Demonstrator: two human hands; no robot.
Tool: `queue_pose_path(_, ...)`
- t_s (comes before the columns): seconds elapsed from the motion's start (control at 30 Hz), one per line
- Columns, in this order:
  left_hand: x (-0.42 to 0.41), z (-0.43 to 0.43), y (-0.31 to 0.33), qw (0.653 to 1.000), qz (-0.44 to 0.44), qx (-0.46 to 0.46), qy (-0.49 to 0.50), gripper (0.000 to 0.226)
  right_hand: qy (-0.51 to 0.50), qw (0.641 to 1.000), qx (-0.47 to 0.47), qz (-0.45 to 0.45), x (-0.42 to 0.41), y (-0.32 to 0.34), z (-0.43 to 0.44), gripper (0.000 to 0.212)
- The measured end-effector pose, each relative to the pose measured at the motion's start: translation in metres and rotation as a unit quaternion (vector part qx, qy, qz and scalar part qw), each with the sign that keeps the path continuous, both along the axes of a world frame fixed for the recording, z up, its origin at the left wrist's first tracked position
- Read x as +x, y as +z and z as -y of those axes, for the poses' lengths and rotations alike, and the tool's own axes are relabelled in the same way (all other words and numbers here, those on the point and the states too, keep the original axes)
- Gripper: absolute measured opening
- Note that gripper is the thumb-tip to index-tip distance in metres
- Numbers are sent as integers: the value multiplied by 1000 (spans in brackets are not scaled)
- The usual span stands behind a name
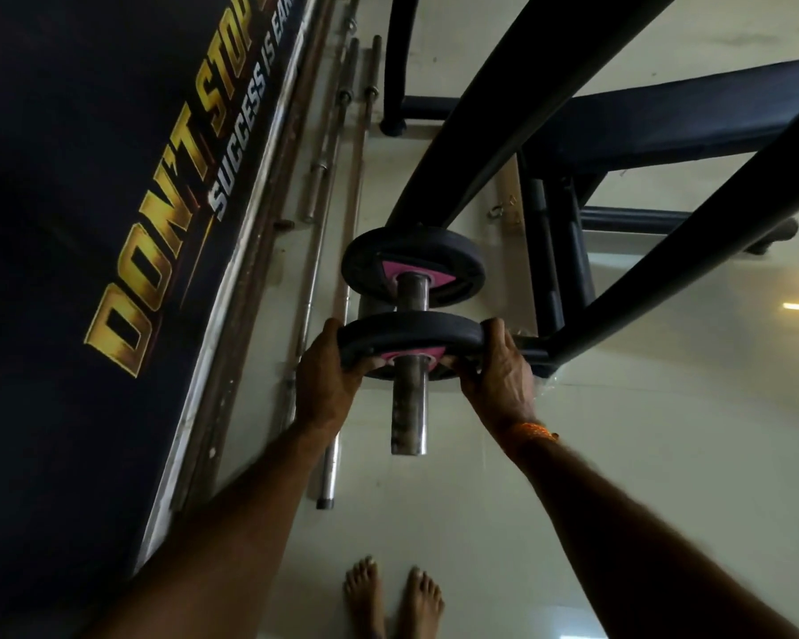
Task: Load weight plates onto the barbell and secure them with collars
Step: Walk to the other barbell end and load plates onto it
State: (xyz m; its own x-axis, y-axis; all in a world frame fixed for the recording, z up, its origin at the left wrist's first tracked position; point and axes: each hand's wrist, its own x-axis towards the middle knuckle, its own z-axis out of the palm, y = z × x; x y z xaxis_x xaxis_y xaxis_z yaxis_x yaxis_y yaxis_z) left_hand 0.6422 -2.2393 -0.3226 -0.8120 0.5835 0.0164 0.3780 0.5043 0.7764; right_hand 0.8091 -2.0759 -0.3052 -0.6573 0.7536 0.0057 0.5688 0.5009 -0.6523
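Observation:
A steel barbell sleeve (409, 408) points toward me at the middle of the view. A black weight plate with a pink centre (411, 329) sits part way along the sleeve. My left hand (326, 375) grips its left rim and my right hand (501, 366) grips its right rim. Farther along the sleeve a second black and pink plate (411, 265) rests on the bar, with bare sleeve between the two plates. No collar is in sight.
A black rack frame (619, 168) rises on the right and behind the plates. Several spare bars (333, 214) lie on the floor along a dark wall banner (111, 223) at left. My bare feet (393, 601) stand on the pale tiled floor below.

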Motion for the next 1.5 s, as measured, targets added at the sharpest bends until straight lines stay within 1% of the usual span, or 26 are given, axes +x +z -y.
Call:
queue_pose_path(0.17,49,44,6,999,-31,-17,-2,64,3,1000,-16,-18,46,-6,47,50)
queue_pose_path(0.33,109,99,25,999,-27,-45,-10,69,5,999,-52,10,102,-1,100,42)
queue_pose_path(0.43,153,142,42,998,-10,-63,-13,88,12,997,-70,36,146,9,140,40)
queue_pose_path(0.5,184,170,57,997,-17,-75,-16,91,18,997,-70,39,178,21,166,41)
queue_pose_path(0.67,259,221,136,994,-43,-96,-28,88,-2,999,-47,-8,255,90,222,45)
queue_pose_path(0.77,301,238,191,993,-71,-89,-32,71,-19,998,-10,-60,301,147,244,48)
queue_pose_path(0.83,327,242,226,992,-95,-70,-34,64,-26,996,30,-85,330,182,250,55)
queue_pose_path(1.0,378,225,291,986,-157,-13,-49,68,-56,983,115,-131,387,251,241,71)
queue_pose_path(1.1,404,204,323,978,-197,18,-67,70,-80,971,154,-167,417,279,227,73)
queue_pose_path(1.2,431,181,354,964,-243,80,-79,73,-102,955,197,-195,444,302,209,75)
queue_pose_path(1.27,450,161,371,950,-278,109,-89,71,-116,946,217,-212,462,317,192,76)
queue_pose_path(1.33,468,135,383,940,-304,118,-96,67,-125,940,224,-224,481,328,168,77)
queue_pose_path(1.4,485,104,390,947,-283,116,-100,70,-126,938,222,-235,501,336,139,77)
queue_pose_path(1.5,510,50,396,952,-266,109,-103,68,-125,935,211,-256,531,347,88,69)
